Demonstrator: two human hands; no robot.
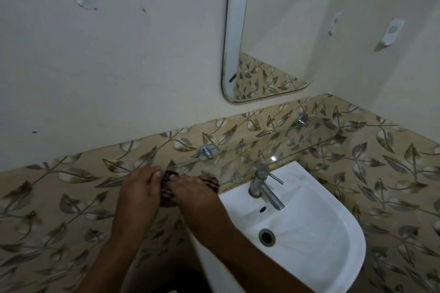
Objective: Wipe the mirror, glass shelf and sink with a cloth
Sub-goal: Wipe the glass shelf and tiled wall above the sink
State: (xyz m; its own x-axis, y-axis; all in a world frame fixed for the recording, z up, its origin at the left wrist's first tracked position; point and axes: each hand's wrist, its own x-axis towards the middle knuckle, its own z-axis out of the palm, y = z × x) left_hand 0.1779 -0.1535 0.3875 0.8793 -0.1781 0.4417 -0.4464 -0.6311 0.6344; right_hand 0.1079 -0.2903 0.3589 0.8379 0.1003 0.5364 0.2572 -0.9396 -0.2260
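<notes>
The largest surface seen is the wall (107, 66), pale above and covered lower down with a band of leaf-patterned tiles (392, 185) that runs behind and to both sides of the hands. Above and to the right of the hands, well apart from them, a mirror (273, 31) with rounded corners is fixed to the pale wall, and tiles and wall are reflected in it. Just to the right of the hands and slightly below them, a white sink (321, 233) is mounted against the tiles; its drain (267, 237) is seen in the bowl, and a metal tap (264, 188) stands at its back edge, near the right hand. A glass shelf (250, 159) is carried on two metal brackets (206, 152) above the sink; its left end reaches the hands, and the tiles are seen through it. At that left end a dark, striped cloth (167, 189) is held between both hands, bunched and partly hidden by the fingers. The left hand (140, 191) is curled round the left side of the cloth, with the thumb laid over its top. The right hand (192, 194) is pressed on the right side of the cloth with its fingers bent over it. Whether the cloth touches the shelf edge or is held just in front of it cannot be told. Both forearms enter from the lower edge of the view.
</notes>
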